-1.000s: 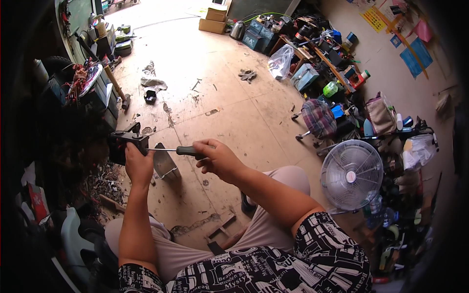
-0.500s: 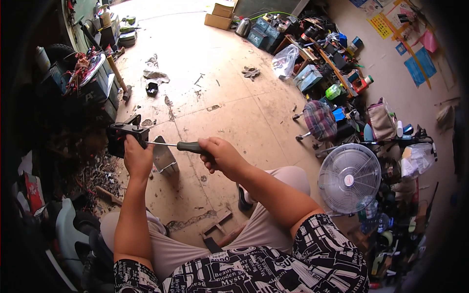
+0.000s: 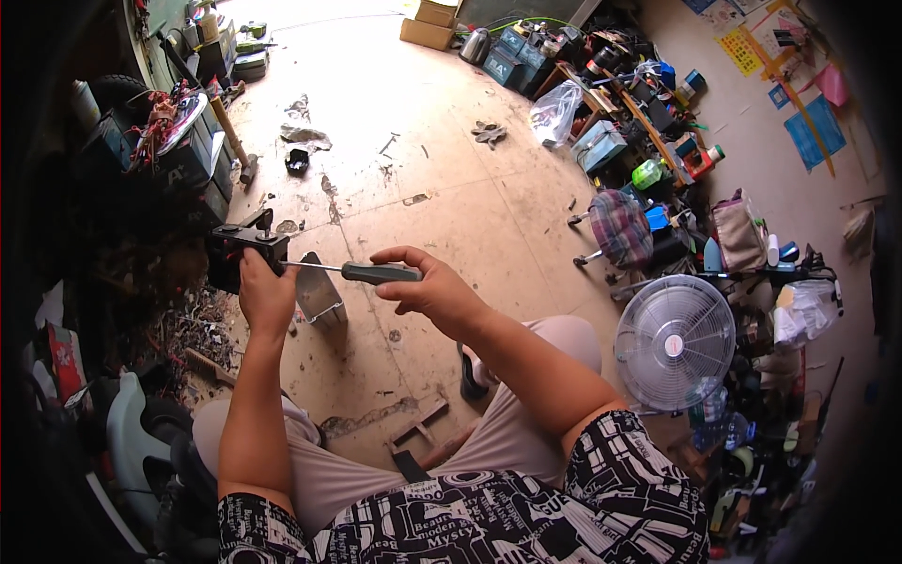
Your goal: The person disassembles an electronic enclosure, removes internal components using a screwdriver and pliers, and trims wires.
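Over on the left, against the dark heap of boxes and tangled wires point(image 3: 164, 122), the person's left hand point(image 3: 266, 293) is raised and clamped around a small black box-shaped part point(image 3: 240, 252), fingers wrapped over its near side so that only the top and a little metal bracket on it show. Straight out from that part runs a thin steel shaft, the blade of a screwdriver point(image 3: 349, 272), lying nearly level with its tip pressed against the box's right face. The right hand point(image 3: 427, 287) is closed on the dark green handle, thumb on top and fingers curled beneath, wrist bent slightly down. Just under the shaft, on the dusty concrete floor point(image 3: 451, 188), stands a small bent sheet of grey metal point(image 3: 318, 296). The person is seated, pale shorts and a black-and-white printed shirt point(image 3: 489, 517) filling the lower edge, with scraps of wood point(image 3: 418, 425) on the floor between the knees. Farther right a plaid-cushioned stool point(image 3: 620, 228) stands near cluttered shelves, and beside the right knee a white electric fan point(image 3: 674, 342) faces upward toward the room.
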Tool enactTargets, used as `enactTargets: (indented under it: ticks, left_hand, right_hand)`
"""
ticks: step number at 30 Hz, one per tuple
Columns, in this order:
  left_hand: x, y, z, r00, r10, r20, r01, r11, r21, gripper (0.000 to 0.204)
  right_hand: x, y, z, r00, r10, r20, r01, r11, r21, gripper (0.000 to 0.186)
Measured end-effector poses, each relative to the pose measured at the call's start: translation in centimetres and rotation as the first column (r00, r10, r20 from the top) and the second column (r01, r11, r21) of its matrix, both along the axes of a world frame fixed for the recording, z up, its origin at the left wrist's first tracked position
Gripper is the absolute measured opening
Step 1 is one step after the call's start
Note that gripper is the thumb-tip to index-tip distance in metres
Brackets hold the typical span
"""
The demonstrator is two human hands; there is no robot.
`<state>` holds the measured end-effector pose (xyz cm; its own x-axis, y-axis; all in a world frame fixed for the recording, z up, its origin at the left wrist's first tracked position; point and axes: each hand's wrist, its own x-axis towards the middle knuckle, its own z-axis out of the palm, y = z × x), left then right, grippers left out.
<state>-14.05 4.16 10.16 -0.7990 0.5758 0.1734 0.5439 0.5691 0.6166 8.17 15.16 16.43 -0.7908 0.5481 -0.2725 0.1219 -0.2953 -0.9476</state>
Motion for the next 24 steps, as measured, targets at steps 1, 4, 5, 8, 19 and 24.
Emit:
enactTargets:
  ticks: [1,4,5,8,19,24]
  left_hand:
    - [-0.1,-0.1,0.1,1.0,-0.009,-0.007,0.008,1.0,-0.008,0.054]
    - [0.1,-0.2,0.0,1.0,-0.021,-0.005,0.021,1.0,-0.005,0.054]
    - [0.2,-0.1,0.0,1.0,-0.026,-0.004,0.026,1.0,-0.002,0.054]
    - [0.0,-0.1,0.0,1.0,-0.028,0.009,0.028,0.999,-0.023,0.055]
    - [0.0,-0.2,-0.3,0.999,-0.033,-0.011,0.033,0.999,0.001,0.056]
    - [0.3,-0.2,0.4,1.0,-0.017,0.026,0.018,1.0,-0.014,0.056]
  right_hand:
    - [-0.5,-0.4,0.8,0.998,-0.063,0.01,0.064,0.984,-0.164,0.042]
    - [-0.6,-0.2,1.2,0.982,-0.157,0.109,0.187,0.903,-0.386,0.039]
    - [0.0,0.7,0.1,0.99,-0.076,0.123,0.121,0.897,-0.425,0.04]
    - [0.1,0.6,0.0,0.991,0.015,0.134,0.041,0.914,-0.404,0.038]
    - [0.0,0.2,0.9,0.977,0.042,0.209,0.008,0.972,-0.233,0.037]
    - [-0.5,-0.6,0.8,0.993,-0.101,0.064,0.099,0.995,0.033,0.034]
